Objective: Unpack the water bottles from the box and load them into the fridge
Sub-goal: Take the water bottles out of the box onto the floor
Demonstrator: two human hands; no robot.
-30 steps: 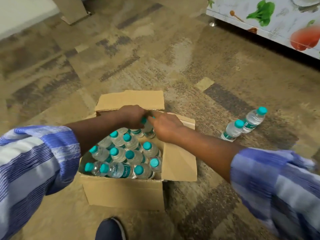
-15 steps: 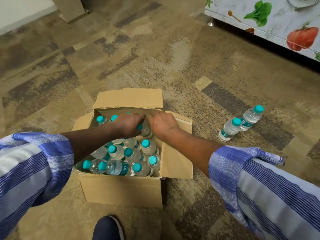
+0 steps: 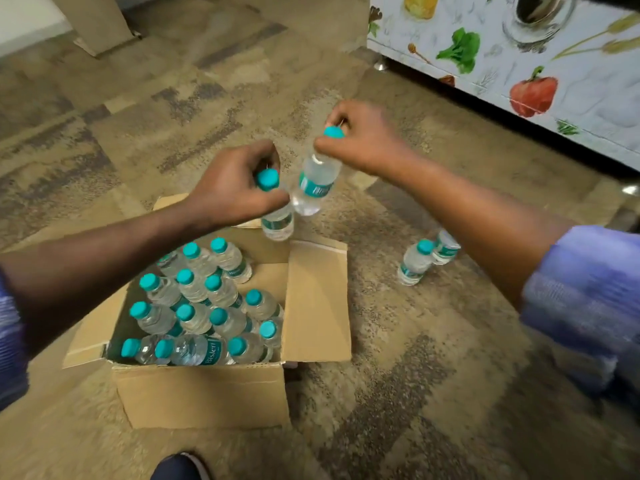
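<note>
Left hand (image 3: 235,188) held the first bottle (image 3: 278,221), fingers curled round its neck at the cap, above the far edge of the box (image 3: 207,393). Right hand (image 3: 363,140) pinched the second bottle (image 3: 315,183) by its cap, higher and beyond the box. The two hung just beside each other. The box stood open, the remaining bottles (image 3: 194,289) mostly upright inside. Two loose bottles (image 3: 414,263) stood right of the box.

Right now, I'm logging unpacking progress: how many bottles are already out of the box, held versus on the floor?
Held bottles: 2, one in the left hand, one in the right hand
Floor bottles: 2, both standing
Total out of the box: 4
</note>
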